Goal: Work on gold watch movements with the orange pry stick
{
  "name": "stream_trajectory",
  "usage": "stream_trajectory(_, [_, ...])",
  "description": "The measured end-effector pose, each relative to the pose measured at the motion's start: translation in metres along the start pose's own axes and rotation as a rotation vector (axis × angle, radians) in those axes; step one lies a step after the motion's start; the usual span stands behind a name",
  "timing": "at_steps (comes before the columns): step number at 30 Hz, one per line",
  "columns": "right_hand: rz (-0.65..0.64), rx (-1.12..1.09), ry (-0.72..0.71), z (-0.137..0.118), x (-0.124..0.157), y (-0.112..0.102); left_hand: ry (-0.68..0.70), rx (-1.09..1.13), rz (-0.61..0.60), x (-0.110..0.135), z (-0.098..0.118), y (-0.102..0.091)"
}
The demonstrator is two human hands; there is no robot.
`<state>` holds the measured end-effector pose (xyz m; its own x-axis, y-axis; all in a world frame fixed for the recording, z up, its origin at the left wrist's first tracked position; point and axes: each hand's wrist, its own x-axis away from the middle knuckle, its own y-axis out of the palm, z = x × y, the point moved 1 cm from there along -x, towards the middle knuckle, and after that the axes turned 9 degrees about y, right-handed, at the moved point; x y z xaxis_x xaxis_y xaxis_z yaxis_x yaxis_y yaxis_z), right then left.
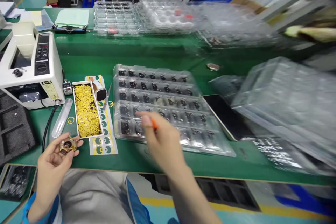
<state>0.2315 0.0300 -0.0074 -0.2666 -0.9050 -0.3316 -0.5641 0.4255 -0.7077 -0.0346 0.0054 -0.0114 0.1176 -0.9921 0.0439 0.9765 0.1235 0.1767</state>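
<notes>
My left hand (56, 157) pinches a small round brass-coloured part (68, 145) with a dark centre, just above the table's front edge. My right hand (164, 138) is over the front rows of a clear plastic tray (210, 147), its forefinger pointing left. Something orange (154, 124) shows between its thumb and fingers; the rest of that thing is hidden, and the hand is a little blurred. Small dark parts (162, 77) sit in the tray's pockets. Left of the tray, a box holds yellow rings (88, 112), beside a strip of ring-shaped stickers (107, 147) and tweezers (107, 97).
A white tape dispenser (28, 73) stands at the left, with a clear tube (62, 117) near it. At the right lie a black phone (227, 115) and stacked clear trays (286, 101). More trays (117, 19) line the raised back shelf.
</notes>
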Motion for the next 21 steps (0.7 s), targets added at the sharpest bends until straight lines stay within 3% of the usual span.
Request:
stream_trajectory(2, [0.052, 0.134, 0.017, 0.033, -0.019, -0.023, -0.024, 0.003, -0.003, -0.002, 0.0, -0.005])
stream_trajectory(5, [-0.087, 0.295, 0.066, 0.072, -0.037, -0.046, -0.049, 0.011, 0.002, -0.004, -0.002, -0.012])
stream_trajectory(8, [-0.206, 0.381, 0.148, 0.09, -0.041, -0.049, -0.071, 0.016, -0.006, -0.004, -0.003, -0.013])
stream_trajectory(11, [-0.197, 0.387, 0.195, 0.096, -0.041, -0.041, -0.094, 0.022, -0.055, -0.002, -0.007, -0.009])
stream_trajectory(16, [-0.141, 0.293, 0.24, 0.082, -0.032, -0.034, -0.015, 0.046, -0.2, 0.002, -0.013, 0.004])
stream_trajectory(18, [-0.177, 0.143, 0.239, 0.06, -0.019, -0.031, -0.009, 0.027, -0.314, 0.003, -0.012, 0.012])
stream_trajectory(21, [-0.314, -0.282, 0.258, 0.012, 0.008, -0.02, -0.083, -0.038, -0.527, 0.002, -0.006, 0.028])
